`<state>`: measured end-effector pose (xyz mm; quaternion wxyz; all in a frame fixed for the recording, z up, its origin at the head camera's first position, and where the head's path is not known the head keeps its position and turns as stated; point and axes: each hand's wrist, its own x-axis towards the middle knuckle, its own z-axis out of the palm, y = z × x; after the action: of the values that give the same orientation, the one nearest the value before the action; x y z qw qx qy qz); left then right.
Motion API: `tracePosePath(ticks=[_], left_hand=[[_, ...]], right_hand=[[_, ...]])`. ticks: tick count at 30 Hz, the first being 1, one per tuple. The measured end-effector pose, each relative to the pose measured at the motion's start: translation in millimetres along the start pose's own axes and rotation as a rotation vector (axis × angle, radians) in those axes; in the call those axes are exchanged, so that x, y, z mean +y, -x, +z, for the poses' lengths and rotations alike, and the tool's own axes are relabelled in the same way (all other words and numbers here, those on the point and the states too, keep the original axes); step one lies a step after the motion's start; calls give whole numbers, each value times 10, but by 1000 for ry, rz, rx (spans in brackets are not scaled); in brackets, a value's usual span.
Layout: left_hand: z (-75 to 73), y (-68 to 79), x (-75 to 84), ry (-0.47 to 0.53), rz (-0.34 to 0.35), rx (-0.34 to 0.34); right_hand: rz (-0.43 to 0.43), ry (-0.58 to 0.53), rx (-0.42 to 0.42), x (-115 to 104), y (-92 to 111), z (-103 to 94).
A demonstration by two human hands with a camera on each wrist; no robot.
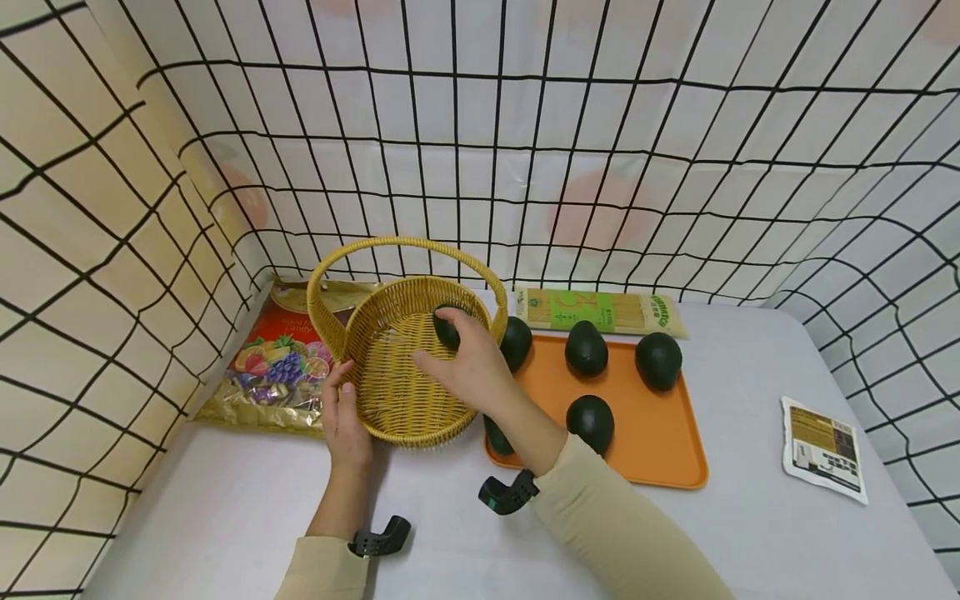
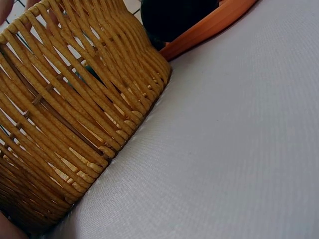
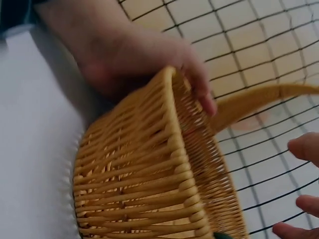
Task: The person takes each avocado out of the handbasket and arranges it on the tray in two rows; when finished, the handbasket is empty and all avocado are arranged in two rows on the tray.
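Note:
A yellow wicker basket (image 1: 397, 375) with a tall arched handle stands on the white table. My left hand (image 1: 347, 417) grips its left rim, fingers hooked over the edge, as the right wrist view also shows. Inside the basket, against its right wall, lies a dark green avocado (image 1: 446, 330), partly covered by my right hand (image 1: 472, 362). That hand hovers over the basket's right side with thumb and fingers spread and nothing held between them. Right of the basket, an orange tray (image 1: 645, 450) bears several more avocados (image 1: 587, 348); one is partly hidden under my right forearm.
A bag of mixed candy (image 1: 277, 358) lies left of the basket, partly behind it. Behind the tray is a pack of noodles (image 1: 600, 312). A small white-and-brown packet (image 1: 822, 450) lies at the far right. Black wire mesh (image 1: 491, 158) surrounds the table's back and sides.

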<state>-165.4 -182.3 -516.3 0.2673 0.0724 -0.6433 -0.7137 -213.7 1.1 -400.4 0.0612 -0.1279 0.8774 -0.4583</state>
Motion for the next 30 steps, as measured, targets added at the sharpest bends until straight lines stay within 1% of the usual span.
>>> tracePosePath(ticks=[5,9,15,19,24,28,30], left_hand=[[-7,6,5,-27,-12,2],[-16,3,5,-60,-14,0],[-19,5,23,-60,3,-6],[-19,-2,17,-52,-5,-1],[-11,0,20,-23,-26,-2],[-10,0,21,-27,-28,4],[-12,-1,18,-35,-25,5]], right_hand=[[8,-40,40,62,-225,94],[23,-74,57,127,-351,143],[42,-68,81,221,-479,211],[58,-60,77,265,-530,255],[58,-6,77,296,-573,304],[45,91,63,317,-591,338],[51,140,37,331,-594,352]])
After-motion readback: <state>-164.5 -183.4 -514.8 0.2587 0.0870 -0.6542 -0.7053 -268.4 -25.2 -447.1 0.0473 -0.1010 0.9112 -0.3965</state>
